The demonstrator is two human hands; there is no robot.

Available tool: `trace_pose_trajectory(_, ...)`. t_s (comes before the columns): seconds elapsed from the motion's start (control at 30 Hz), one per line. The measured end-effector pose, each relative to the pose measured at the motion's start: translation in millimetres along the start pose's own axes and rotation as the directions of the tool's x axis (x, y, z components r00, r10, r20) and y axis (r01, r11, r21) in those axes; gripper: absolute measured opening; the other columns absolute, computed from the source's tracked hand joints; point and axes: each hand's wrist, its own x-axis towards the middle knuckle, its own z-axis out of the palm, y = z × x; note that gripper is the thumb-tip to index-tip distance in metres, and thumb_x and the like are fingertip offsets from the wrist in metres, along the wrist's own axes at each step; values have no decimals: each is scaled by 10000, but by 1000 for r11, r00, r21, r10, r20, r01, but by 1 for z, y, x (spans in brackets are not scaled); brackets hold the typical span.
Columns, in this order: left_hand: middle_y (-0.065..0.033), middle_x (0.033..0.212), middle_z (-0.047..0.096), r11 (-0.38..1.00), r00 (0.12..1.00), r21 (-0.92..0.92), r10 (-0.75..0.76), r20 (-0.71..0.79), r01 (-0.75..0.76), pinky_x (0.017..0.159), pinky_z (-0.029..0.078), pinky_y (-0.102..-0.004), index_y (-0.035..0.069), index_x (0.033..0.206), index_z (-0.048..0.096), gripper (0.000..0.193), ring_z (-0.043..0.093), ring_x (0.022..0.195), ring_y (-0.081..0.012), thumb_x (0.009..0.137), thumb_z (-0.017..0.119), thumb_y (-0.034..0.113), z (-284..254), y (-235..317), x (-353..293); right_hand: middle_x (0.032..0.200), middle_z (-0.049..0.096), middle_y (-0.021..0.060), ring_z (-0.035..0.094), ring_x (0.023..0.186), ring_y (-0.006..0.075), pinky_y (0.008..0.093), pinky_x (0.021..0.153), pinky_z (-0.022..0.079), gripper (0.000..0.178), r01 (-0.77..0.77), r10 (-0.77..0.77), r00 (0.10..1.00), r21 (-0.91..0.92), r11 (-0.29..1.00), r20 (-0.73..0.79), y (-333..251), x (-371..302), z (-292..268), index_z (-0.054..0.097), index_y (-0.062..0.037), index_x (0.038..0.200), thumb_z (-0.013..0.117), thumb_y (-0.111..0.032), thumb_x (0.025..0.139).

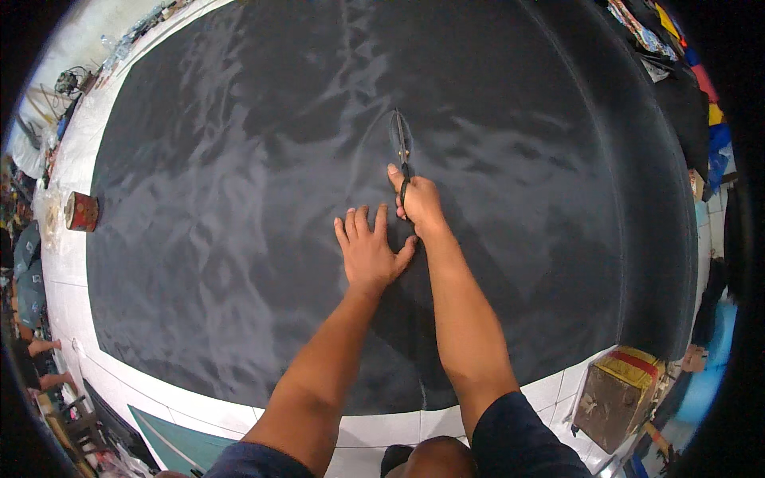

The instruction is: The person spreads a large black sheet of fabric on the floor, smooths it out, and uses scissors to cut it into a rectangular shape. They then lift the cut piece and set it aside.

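Note:
A large sheet of dark, slightly shiny fabric [263, 263] lies spread over the floor, rippled in places. My right hand [417, 201] grips the black handles of a pair of scissors [403, 155], whose blades point away from me at the fabric. Around the blades the cloth bulges up a little; whether they are cutting cannot be made out. Just left of the scissors, my left hand [370, 247] presses flat on the fabric with its fingers spread, holding nothing.
White floor tiles [382, 430] border the fabric. A red tin [82, 212] stands at its left edge, a worn box [617, 398] at the lower right. A green sheet [179, 438] lies lower left. Colourful cloths [705, 84] are piled at the right, and clutter lines the left.

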Motion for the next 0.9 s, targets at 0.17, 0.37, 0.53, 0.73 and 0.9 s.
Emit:
trace_pose_trajectory(0.17, -227, 1345, 431, 1000, 1000, 1, 18, -1, -18, 1117, 161, -579, 95, 1336, 491, 753, 330, 1317, -413, 755, 646, 548, 3, -2, 3, 525, 472, 22, 458, 423, 137, 301, 400, 346, 524, 26, -25, 1000, -27, 999, 8, -20, 33, 4, 505, -72, 624, 647, -519, 858)
trace_pose_trajectory(0.37, -245, 1310, 452, 1000, 1000, -23, 14, 20, -13, 1111, 166, -591, 85, 1318, 506, 745, 340, 1301, -428, 751, 652, 546, 0, 2, 14, 537, 464, 7, 431, 421, 113, 275, 397, 342, 522, -11, 11, 1000, -2, 1000, 16, -70, 98, 10, 496, -81, 632, 669, -526, 844)
trace_pose_trajectory(0.53, -243, 1300, 451, 999, 999, -35, 8, 37, -7, 1101, 180, -605, 84, 1307, 513, 739, 344, 1289, -431, 742, 667, 535, -2, 2, 16, 531, 481, 20, 464, 430, 122, 286, 399, 358, 537, 23, -23, 1000, -90, 996, 0, -80, 121, 18, 484, -83, 631, 662, -543, 845)
trace_pose_trajectory(0.73, -227, 1283, 436, 1000, 997, -16, -20, 71, 21, 1078, 191, -640, 90, 1291, 523, 751, 351, 1258, -421, 720, 682, 551, -5, -2, 14, 524, 478, 28, 487, 435, 132, 287, 442, 393, 537, -18, 9, 998, -168, 986, -56, -75, 113, 29, 470, -73, 642, 654, -528, 859)
trace_pose_trajectory(0.9, -203, 1291, 397, 1000, 995, -1, -31, 96, 31, 1073, 192, -657, 103, 1271, 532, 752, 319, 1276, -409, 708, 688, 577, 0, -3, 11, 533, 468, 7, 464, 428, 119, 283, 434, 378, 534, -50, 46, 998, -106, 993, -41, -76, 116, 28, 475, -85, 654, 641, -549, 859)
